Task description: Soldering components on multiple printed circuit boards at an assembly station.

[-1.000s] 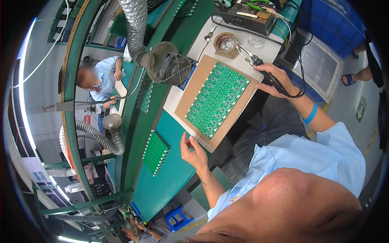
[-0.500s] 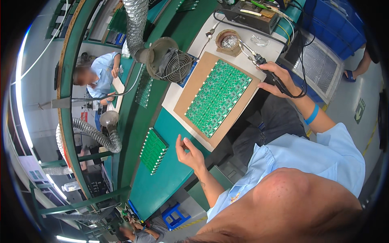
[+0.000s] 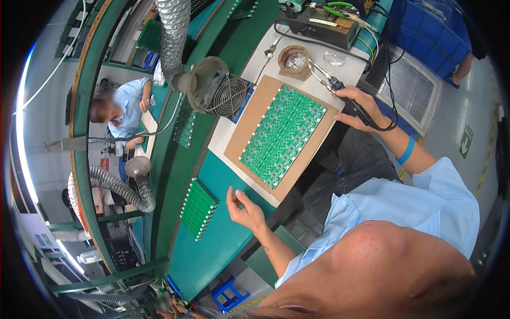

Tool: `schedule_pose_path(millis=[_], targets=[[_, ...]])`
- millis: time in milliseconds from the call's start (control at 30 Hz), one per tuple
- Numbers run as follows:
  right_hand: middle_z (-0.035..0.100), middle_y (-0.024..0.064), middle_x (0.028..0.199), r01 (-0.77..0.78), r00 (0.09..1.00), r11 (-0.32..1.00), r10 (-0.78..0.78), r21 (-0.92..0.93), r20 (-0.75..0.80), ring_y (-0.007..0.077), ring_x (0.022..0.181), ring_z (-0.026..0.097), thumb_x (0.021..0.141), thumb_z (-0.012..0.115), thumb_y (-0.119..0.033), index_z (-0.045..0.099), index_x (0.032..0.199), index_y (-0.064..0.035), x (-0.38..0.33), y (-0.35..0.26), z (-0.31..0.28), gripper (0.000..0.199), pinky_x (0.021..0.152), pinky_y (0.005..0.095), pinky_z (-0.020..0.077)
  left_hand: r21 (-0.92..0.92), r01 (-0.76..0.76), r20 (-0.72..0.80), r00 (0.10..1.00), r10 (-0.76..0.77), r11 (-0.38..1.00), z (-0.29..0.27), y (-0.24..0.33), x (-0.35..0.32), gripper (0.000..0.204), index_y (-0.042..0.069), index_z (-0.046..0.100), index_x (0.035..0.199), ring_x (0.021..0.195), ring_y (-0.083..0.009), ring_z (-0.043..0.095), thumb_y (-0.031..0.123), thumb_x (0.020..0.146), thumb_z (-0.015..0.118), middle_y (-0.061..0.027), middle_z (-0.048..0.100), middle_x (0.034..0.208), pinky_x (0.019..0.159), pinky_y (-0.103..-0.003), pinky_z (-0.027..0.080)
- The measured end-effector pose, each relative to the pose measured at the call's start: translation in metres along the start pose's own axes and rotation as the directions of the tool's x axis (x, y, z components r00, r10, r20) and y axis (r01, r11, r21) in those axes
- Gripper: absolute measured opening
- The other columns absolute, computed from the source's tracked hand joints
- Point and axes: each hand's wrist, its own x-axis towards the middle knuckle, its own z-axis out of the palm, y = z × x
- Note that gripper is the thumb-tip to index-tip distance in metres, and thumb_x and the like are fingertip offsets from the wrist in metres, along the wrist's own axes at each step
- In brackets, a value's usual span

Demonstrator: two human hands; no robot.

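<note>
My right hand (image 3: 362, 109) is closed around a soldering iron (image 3: 358, 112) with a black handle and cable. Its metal front reaches the round tin (image 3: 294, 62) filled with silvery scraps; whether it touches them I cannot tell. A green circuit board panel (image 3: 283, 136), densely covered with small components, lies on a brown board (image 3: 239, 150) to the left of that hand. My left hand (image 3: 247, 211) hovers near the brown board's lower corner, fingers loosely bent and apart, with nothing in it. Left of it, a stack of green circuit boards (image 3: 199, 209) rests on the green bench mat (image 3: 212, 252).
A fume extraction hose (image 3: 174, 37) hangs at the far side, beside a round fan grille (image 3: 231, 99). A dark soldering station (image 3: 319, 26) stands at the back. Blue crates (image 3: 430, 37) are at right. Across the bench a person (image 3: 125, 109) handles a board.
The view has shifted slightly. My left hand's fingers have drawn a little closer together, still holding nothing. My right hand keeps the soldering iron at the tin.
</note>
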Motion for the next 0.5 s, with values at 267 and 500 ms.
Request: schedule_pose_path(millis=[267,500], targets=[[0.066,0.0146,0.122,0.008,1.0,1.0,-0.008,-0.017,0.016,0.0285,0.103,0.066,0.077,0.088,-0.011,0.062,0.128,-0.0018,0.0018,-0.0017,0.0002,0.058,0.092,0.0341,0.0522,-0.193,0.159,-0.053,0.984,-0.172,0.968,-0.0013,-0.0026,-0.0021,0.026,0.001,0.067,0.122,0.074,-0.0139,0.057,0.015,0.102,0.061,-0.0063,0.065,0.085,0.07,-0.027,0.05],[0.067,0.0148,0.12,-0.009,1.0,0.999,0.01,-0.038,0.018,0.0283,0.101,0.067,0.076,0.089,-0.01,0.061,0.128,-0.0013,0.0029,-0.0039,-0.002,0.06,0.092,0.0342,0.0524,-0.221,0.182,-0.008,0.982,-0.188,0.958,0.0008,0.0012,-0.0013,0.025,0.002,0.066,0.122,0.074,-0.0132,0.057,0.015,0.103,0.06,-0.0058,0.065,0.084,0.071,-0.026,0.05]])
